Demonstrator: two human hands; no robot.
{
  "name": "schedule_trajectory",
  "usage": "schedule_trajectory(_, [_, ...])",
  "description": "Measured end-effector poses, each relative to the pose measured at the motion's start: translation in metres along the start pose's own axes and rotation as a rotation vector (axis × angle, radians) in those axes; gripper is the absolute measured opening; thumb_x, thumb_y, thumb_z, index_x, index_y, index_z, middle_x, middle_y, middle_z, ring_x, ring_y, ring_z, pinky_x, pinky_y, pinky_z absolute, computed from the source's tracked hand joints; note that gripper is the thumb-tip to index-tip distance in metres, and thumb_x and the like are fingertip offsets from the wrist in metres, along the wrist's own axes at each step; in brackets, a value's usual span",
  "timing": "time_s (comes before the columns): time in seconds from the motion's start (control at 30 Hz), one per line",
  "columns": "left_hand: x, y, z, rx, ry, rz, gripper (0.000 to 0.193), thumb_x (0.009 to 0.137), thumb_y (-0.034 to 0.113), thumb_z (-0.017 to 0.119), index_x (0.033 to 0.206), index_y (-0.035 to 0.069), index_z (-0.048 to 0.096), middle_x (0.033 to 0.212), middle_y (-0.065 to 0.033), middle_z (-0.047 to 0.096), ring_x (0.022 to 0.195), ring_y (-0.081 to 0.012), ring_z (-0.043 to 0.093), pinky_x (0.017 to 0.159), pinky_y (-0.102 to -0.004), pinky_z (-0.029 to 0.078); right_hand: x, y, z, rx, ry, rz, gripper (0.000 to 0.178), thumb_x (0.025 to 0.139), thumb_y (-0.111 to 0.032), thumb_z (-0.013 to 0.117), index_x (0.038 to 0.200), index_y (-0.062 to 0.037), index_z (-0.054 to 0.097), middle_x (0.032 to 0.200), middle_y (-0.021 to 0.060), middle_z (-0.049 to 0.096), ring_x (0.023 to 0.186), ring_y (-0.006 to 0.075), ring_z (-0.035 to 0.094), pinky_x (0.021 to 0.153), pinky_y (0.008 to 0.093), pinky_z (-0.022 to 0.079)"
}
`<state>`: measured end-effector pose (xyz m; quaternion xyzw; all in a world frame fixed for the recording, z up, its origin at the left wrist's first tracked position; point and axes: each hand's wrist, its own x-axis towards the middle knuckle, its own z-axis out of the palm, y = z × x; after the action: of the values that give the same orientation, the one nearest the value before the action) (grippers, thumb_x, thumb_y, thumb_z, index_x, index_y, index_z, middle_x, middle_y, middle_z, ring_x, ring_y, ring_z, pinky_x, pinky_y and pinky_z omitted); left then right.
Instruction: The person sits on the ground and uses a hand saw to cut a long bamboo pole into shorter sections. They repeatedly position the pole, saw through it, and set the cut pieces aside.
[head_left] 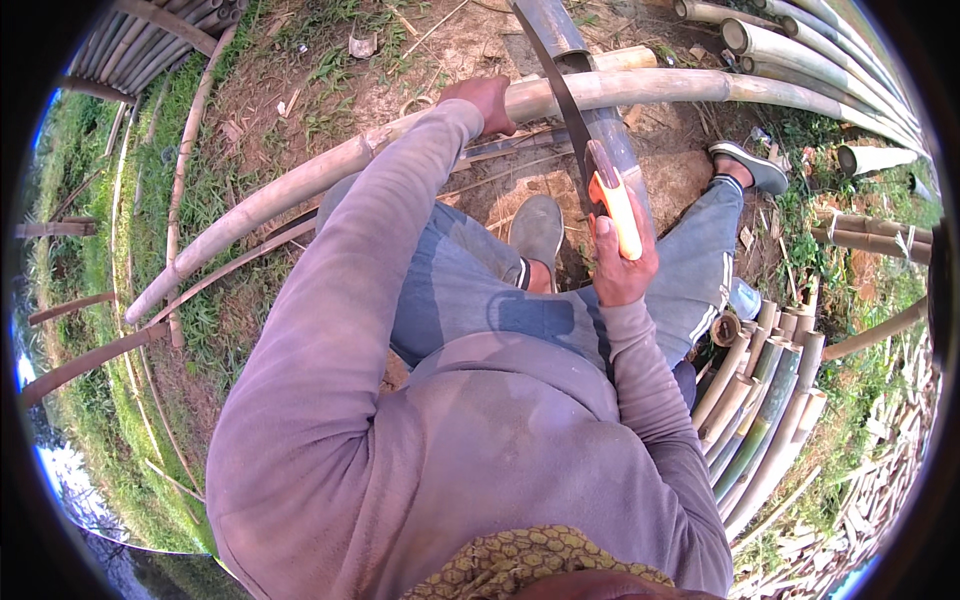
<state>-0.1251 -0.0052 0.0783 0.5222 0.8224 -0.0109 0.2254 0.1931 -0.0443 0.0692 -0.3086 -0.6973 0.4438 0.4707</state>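
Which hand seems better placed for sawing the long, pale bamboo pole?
Probably the right hand: it grips the orange-handled metal handsaw, angled across the pole, which the left hand holds.

- ok so the main bamboo pole cuts across the frame, middle left to upper right
- left hand sits on it, upper centre
- saw is right of that, blade crossing over the pole, handle in the right hand
- second pole pokes out below the main one, right beside the blade
- one shoe near centre between the hands, other shoe off to the right
- pole stack upper right, upright-ish bundle lower right, scrap pile beyond it
- more poles upper left
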Motion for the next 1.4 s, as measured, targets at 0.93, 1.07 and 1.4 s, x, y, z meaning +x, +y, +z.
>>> schedule_trajectory(0.93, [-0.001, -0.003, -0.002, 0.008, -0.013, 0.042, 0.072, 0.075, 0.040, 0.084, 0.137, 0.012, 0.060, 0.125, -0.0178, 0.074, 0.117, -0.0384, 0.071, 0.101, -0.0492, 0.055, -0.081, -0.060, -0.072, -0.092, -0.163, 0.135, 0.058, 0.105, -0.020, 0.068, 0.151, 0.0092, 0.046, 0.146, 0.0217, 0.059, 0.128, 0.0297, 0.064, 0.100, 0.0384, 0.061])
schedule_trajectory(1.07, [0.002, 0.006, -0.001, -0.005, 0.005, 0.041, 0.073, 0.076, 0.040, 0.084, 0.138, 0.012, 0.060, 0.126, -0.0175, 0.074, 0.117, -0.0382, 0.070, 0.101, -0.0484, 0.056, 0.038, 0.008, 0.018, -0.092, -0.011, 0.070, 0.041, 0.098, -0.009, 0.075, 0.135, 0.0049, 0.065, 0.125, 0.0180, 0.074, 0.110, 0.0230, 0.073, 0.095, 0.0339, 0.056])
schedule_trajectory(1.4, [0.003, -0.005, 0.001, -0.015, 0.003, 0.061, 0.069, 0.074, 0.039, 0.084, 0.133, 0.011, 0.062, 0.122, -0.0186, 0.074, 0.115, -0.0384, 0.071, 0.100, -0.0487, 0.056, -0.079, -0.060, -0.077, -0.027, -0.032, 0.234, 0.046, 0.101, -0.010, 0.070, 0.140, 0.0106, 0.059, 0.137, 0.0231, 0.068, 0.126, 0.0303, 0.068, 0.106, 0.0398, 0.054])
